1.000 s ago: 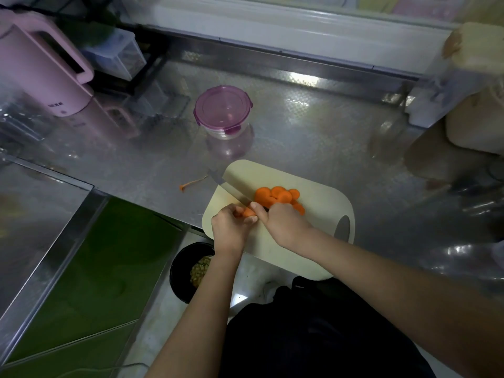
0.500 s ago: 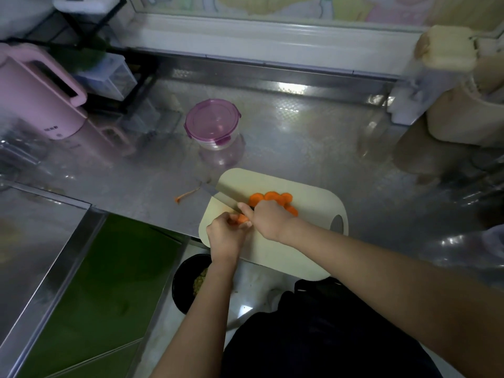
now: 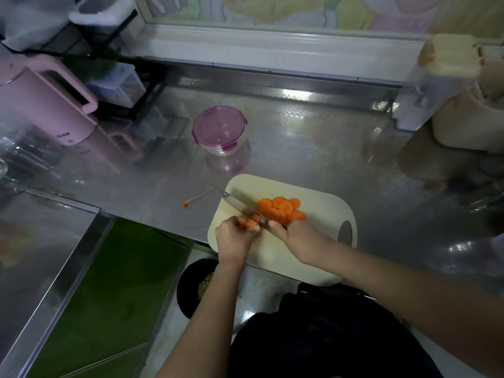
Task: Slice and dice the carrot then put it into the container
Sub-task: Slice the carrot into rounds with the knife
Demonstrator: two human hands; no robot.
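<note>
Pinches the carrot stub (image 3: pixel 252 221) in the curled left hand (image 3: pixel 234 238) at the cutting board's (image 3: pixel 324 214) left edge, grips the knife (image 3: pixel 240 203) in the right hand (image 3: pixel 298 238), has added to the slices (image 3: pixel 281 210) mid-board since a second ago, so nearly ready to dice, with the lidded container (image 3: pixel 218 130) beyond the board.

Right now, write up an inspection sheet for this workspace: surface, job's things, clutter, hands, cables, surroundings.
Surface: reflective steel counter; cream cutting board appears to overhang its near edge.
Job's things: carrot stub under the knife; carrot slices piled on the board; container behind, purple lid on.
Clutter: thin carrot scrap on the counter, left of the board.
Hands: left hand holds the stub; right hand grips the knife.
Cables: nothing seen.
Surroundings: pink jug far left; black bowl below the counter edge.
</note>
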